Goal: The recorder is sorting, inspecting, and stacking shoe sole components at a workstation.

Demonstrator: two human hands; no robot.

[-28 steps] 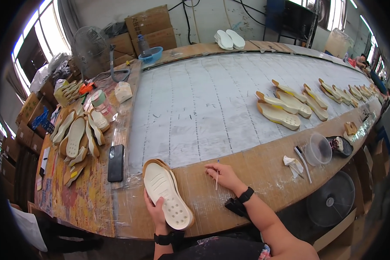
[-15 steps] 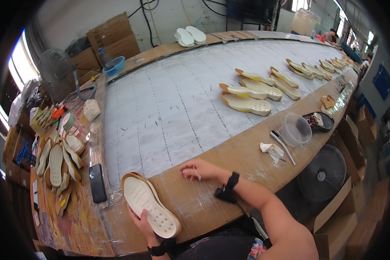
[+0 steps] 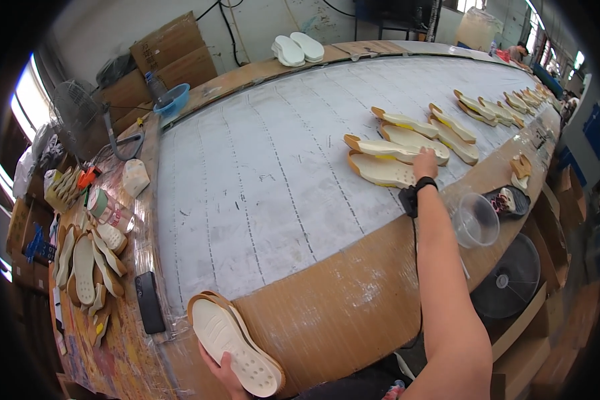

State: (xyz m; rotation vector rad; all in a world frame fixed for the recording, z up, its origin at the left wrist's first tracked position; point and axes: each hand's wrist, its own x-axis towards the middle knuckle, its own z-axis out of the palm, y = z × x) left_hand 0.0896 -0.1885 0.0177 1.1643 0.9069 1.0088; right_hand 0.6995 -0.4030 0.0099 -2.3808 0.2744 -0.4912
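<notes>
At the near edge of the table, my left hand (image 3: 225, 372) grips a cream shoe sole (image 3: 237, 343) with a tan rim and a cluster of small holes in its heel. My thumb lies over the side and the fingers wrap underneath; a second rim shows along its right edge. My right arm stretches far forward. Its hand (image 3: 427, 165) is closed at the heel end of a tilted cream sole (image 3: 379, 147), one of a pair on the white sheet, though the fingertips are partly hidden. The pair's flatter sole (image 3: 380, 170) lies just in front.
More sole pairs (image 3: 450, 133) run in a line toward the far right. A clear plastic tub (image 3: 475, 221) and a dark shoe (image 3: 508, 201) stand right of my arm. On the left are stacked soles (image 3: 85, 263), a phone (image 3: 149, 302) and a fan (image 3: 77, 110).
My right hand has moved from the near table edge, forward and right, to the sole pair on the white sheet. The left hand keeps its sole; the view has shifted slightly.
</notes>
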